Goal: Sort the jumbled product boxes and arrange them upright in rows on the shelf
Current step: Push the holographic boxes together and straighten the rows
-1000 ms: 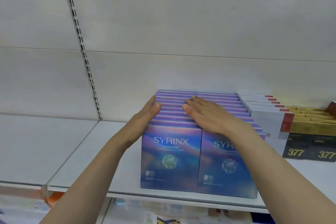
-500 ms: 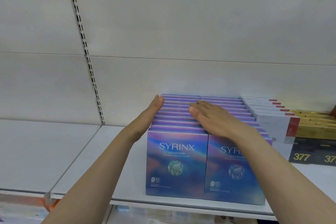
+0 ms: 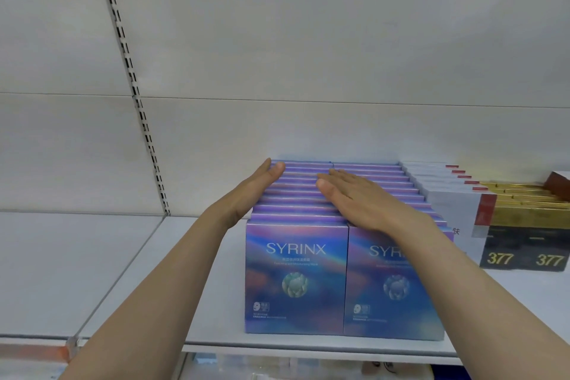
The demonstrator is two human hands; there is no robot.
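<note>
Two rows of blue-purple SYRINX boxes [image 3: 295, 278] stand upright on the white shelf [image 3: 216, 311], front faces toward me. My left hand [image 3: 251, 191] lies flat with straight fingers against the left side of the left row, fingertips near the back boxes. On top of the rows, my right hand [image 3: 354, 199] rests palm down with its fingers spread over the box tops near the seam between the two rows. Neither hand grips a box.
Right of the SYRINX rows stand white boxes with red corners [image 3: 453, 203], then gold-and-black boxes marked 377 [image 3: 524, 234]. A slotted upright [image 3: 135, 92] runs up the back wall at left. A bare shelf section [image 3: 61, 271] lies to the left.
Both hands have slid further back along the box rows, the left from the top edge onto the left side. The view has shifted slightly.
</note>
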